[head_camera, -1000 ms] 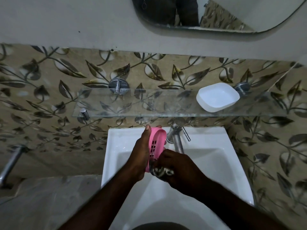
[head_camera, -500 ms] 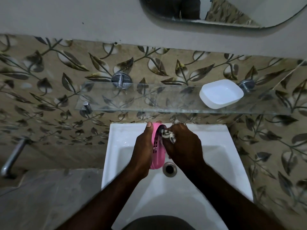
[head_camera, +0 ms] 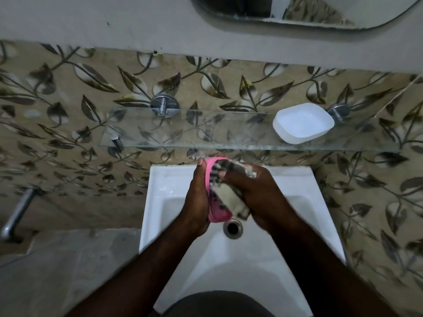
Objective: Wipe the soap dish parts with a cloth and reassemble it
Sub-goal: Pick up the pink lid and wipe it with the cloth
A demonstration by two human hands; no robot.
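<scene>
Low on the far left, a metal pipe (head_camera: 17, 212) jutted out from the leaf-patterned tiles (head_camera: 68, 110). Further along, a glass shelf (head_camera: 183, 133) ran across the wall on chrome brackets, above a white sink (head_camera: 164, 202) with its drain (head_camera: 233, 228) open in the bowl. Over that bowl the left hand (head_camera: 196, 202) gripped the pink soap dish insert (head_camera: 217, 213), fingers wrapped around its back and the thumb lying along its edge, so that the piece stood nearly on end. Against its inner face lay a checked cloth (head_camera: 231, 197), bunched and pressed there by the right hand (head_camera: 256, 195), whose fingers were clenched on the fabric. To the right, the white soap dish base (head_camera: 303, 122) sat empty on the shelf, well apart from the insert and just beside the right-hand bracket (head_camera: 338, 112). A mirror's lower edge (head_camera: 297, 21) showed at the top.
</scene>
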